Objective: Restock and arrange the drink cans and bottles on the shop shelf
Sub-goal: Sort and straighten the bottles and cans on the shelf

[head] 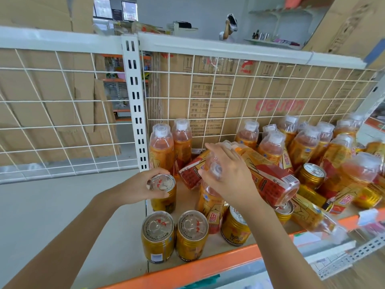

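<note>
**While Bottles Lie Toppled, Both Hands Work the Front Rows**

As the shelf [208, 265] stands only half sorted, the person's left hand [141, 185] grips a gold can [163, 195] by its rim, fingers curled round the top. The can is at the shelf's left end, just behind a pair of front cans [157, 236] that stand side by side at the orange lip. The right hand [227, 174] is curled over the cap and neck of an upright bottle [210, 205] in the middle of the front area, beside another can [235, 228].

The nearest hazard looks to be the tipped bottle [268, 178]. It lies slantwise just behind the right hand, its base propped on cans to the right (whether it leans on the hand itself cannot be told). If the upright bottle is shifted or lifted, that loose one could roll forward and knock the front cans off the lip.

The held can is another worry. It sits close to the shelf's left side, where nothing shows to stop it, so a careless sideways nudge might send it over.

Farther right, a fallen bottle [312, 217] lies with its cap end reaching the front edge. A jolt to the crowded bottles behind it would probably push it off.

At the back left, two bottles [161, 149] stand upright against the wire grid [208, 101]. They seem safe enough.
</note>
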A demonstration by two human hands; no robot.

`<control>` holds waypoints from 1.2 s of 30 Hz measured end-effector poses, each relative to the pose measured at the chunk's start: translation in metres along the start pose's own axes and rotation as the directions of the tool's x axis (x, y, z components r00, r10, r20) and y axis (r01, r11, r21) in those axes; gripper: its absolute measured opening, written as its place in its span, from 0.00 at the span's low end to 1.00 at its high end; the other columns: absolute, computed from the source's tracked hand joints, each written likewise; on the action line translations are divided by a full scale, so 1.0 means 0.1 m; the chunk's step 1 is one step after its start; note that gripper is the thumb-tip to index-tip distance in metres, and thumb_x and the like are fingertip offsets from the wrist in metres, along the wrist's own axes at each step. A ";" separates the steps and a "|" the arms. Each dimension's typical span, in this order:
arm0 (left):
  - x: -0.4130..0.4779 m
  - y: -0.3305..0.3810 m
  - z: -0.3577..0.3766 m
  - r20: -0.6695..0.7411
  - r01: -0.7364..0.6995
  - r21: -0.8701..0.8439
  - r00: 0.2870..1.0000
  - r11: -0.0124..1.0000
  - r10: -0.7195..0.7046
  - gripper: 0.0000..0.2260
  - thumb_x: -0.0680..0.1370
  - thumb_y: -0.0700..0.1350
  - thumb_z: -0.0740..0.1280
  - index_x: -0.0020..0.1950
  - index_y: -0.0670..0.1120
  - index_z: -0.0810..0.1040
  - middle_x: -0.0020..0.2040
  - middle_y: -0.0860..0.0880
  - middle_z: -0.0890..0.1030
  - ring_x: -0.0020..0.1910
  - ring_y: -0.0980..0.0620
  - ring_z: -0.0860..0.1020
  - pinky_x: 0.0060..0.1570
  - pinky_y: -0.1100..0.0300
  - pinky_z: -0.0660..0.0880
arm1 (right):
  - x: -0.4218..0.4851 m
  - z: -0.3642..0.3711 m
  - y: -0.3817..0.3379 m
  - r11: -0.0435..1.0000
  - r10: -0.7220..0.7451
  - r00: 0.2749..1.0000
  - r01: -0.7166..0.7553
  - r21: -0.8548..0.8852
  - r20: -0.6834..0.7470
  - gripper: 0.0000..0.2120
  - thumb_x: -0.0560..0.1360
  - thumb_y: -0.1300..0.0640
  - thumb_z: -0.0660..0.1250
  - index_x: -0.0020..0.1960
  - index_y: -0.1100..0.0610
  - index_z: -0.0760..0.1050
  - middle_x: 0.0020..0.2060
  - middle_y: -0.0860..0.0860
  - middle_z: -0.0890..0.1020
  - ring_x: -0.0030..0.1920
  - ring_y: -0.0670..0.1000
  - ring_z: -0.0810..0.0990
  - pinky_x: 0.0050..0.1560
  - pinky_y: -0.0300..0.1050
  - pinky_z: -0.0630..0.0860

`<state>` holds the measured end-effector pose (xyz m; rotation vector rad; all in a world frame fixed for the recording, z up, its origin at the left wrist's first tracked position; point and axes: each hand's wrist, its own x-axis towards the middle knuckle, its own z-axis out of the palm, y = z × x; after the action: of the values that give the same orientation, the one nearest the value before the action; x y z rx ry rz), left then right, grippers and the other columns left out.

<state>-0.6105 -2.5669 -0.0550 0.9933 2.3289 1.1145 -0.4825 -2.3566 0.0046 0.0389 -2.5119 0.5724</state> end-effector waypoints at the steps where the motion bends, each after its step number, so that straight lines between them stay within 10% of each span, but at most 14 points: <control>1: 0.00 -0.01 0.00 -0.011 0.002 0.002 1.000 1.000 -0.002 0.21 0.70 0.48 0.75 0.59 0.59 0.72 0.56 0.56 0.77 0.55 0.60 0.76 0.47 0.71 0.71 | 0.00 0.00 0.00 1.000 0.002 1.000 -0.002 -0.002 0.000 0.26 0.70 0.48 0.66 0.65 0.57 0.72 0.60 0.53 0.77 0.62 0.54 0.74 0.64 0.59 0.69; 8: 0.02 0.03 0.01 0.040 -0.006 0.026 0.999 1.000 0.005 0.18 0.73 0.44 0.72 0.60 0.55 0.72 0.56 0.57 0.76 0.53 0.62 0.75 0.45 0.72 0.71 | -0.01 -0.06 0.03 0.997 -0.012 0.996 0.005 0.078 0.093 0.28 0.73 0.39 0.57 0.67 0.53 0.70 0.64 0.48 0.74 0.65 0.45 0.69 0.68 0.50 0.65; 12: 0.03 0.08 0.02 0.045 0.021 0.105 0.999 0.994 -0.026 0.14 0.76 0.48 0.68 0.60 0.55 0.71 0.56 0.56 0.76 0.53 0.60 0.75 0.47 0.70 0.71 | 0.00 -0.24 0.10 0.953 0.058 0.996 -0.075 0.293 0.067 0.22 0.75 0.42 0.60 0.67 0.50 0.70 0.60 0.45 0.75 0.50 0.34 0.75 0.51 0.30 0.71; 22: 0.20 0.67 0.08 -0.210 -0.147 0.112 0.963 0.983 0.168 0.11 0.74 0.60 0.64 0.56 0.64 0.73 0.56 0.65 0.76 0.58 0.68 0.71 0.58 0.67 0.69 | 0.40 -0.75 0.87 0.953 0.249 0.958 -0.269 0.139 0.144 0.17 0.75 0.52 0.66 0.63 0.52 0.73 0.58 0.45 0.79 0.54 0.42 0.76 0.56 0.36 0.72; 29: 0.50 1.53 0.38 -0.313 -0.191 0.139 0.922 0.972 0.227 0.13 0.79 0.52 0.60 0.63 0.63 0.70 0.63 0.65 0.71 0.62 0.69 0.68 0.60 0.66 0.66 | 0.60 -0.72 1.18 0.947 0.309 0.731 -0.296 -0.125 0.608 0.30 0.73 0.41 0.66 0.71 0.49 0.62 0.66 0.52 0.71 0.59 0.51 0.71 0.56 0.41 0.67; 36: 0.66 1.72 0.70 -0.236 -0.062 0.362 0.959 0.930 0.156 0.24 0.74 0.61 0.56 0.69 0.58 0.67 0.68 0.60 0.67 0.68 0.62 0.62 0.69 0.59 0.60 | 0.58 -0.59 1.37 0.892 0.321 0.610 -0.453 -0.014 0.724 0.40 0.70 0.38 0.67 0.74 0.53 0.55 0.65 0.51 0.71 0.55 0.50 0.73 0.49 0.40 0.70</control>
<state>-0.5395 -2.4069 0.0347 1.1742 2.7884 0.9332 -0.5213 -2.2027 0.0264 -0.2938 -3.2533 1.1406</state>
